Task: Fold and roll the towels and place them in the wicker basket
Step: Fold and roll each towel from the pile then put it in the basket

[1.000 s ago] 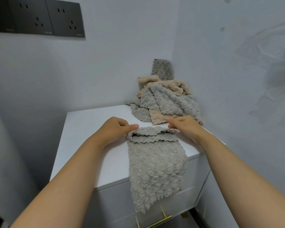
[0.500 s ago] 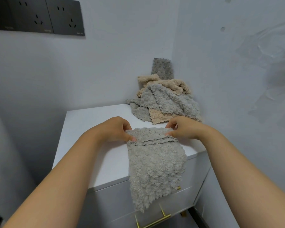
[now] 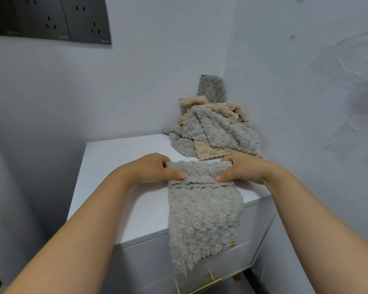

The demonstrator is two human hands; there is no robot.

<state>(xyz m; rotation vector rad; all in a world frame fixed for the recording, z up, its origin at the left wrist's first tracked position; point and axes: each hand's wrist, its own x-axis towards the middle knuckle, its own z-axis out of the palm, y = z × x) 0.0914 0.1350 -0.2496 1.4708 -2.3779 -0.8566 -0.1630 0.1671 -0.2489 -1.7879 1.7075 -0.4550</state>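
Where grey towel lies: bench's near edge, tail hanging over.
Left hand: grips roll's left end.
Right hand: grips right end.

Cabinet top: folded towel at front right, far end rolled, near end hanging over the front edge. Left hand on the roll's left end, right hand on its right end; towel heap behind them in the back right corner. Wall sockets above, to the left.
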